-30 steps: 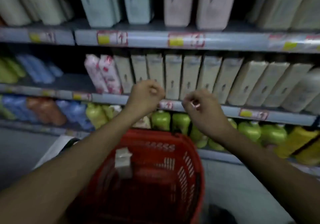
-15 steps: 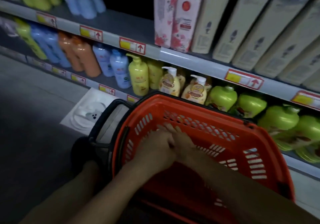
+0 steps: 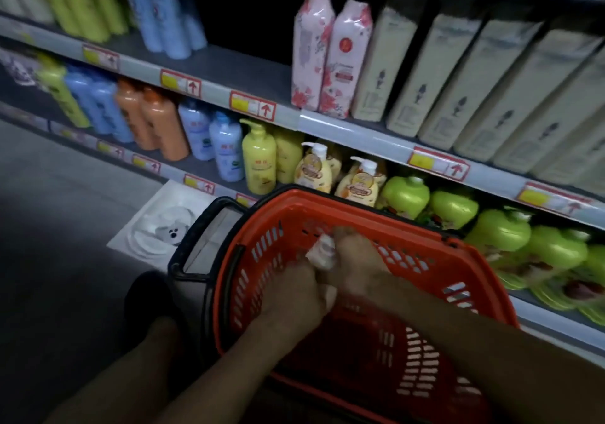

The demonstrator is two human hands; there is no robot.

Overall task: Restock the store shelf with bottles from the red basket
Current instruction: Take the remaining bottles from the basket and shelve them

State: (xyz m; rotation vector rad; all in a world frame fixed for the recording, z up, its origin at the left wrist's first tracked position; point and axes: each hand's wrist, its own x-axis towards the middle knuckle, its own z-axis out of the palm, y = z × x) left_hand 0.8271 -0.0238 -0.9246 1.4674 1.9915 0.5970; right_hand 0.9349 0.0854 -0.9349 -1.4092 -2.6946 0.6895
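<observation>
Store shelf [image 3: 353, 129] ahead, stocked; red basket [image 3: 360, 341] below. Your left hand [image 3: 288, 296] and right hand [image 3: 358, 266] together clasp a pale bottle [image 3: 322, 249], shelf gap up-left.

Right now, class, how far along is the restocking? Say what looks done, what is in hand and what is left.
Done: the shelf already carries rows of cream boxes and two pink packs, though who placed them cannot be told. In hand: both hands, left and right, are down in the red basket around a small pale item, too blurred to identify. Left: lifting it out and shelving it.
</observation>
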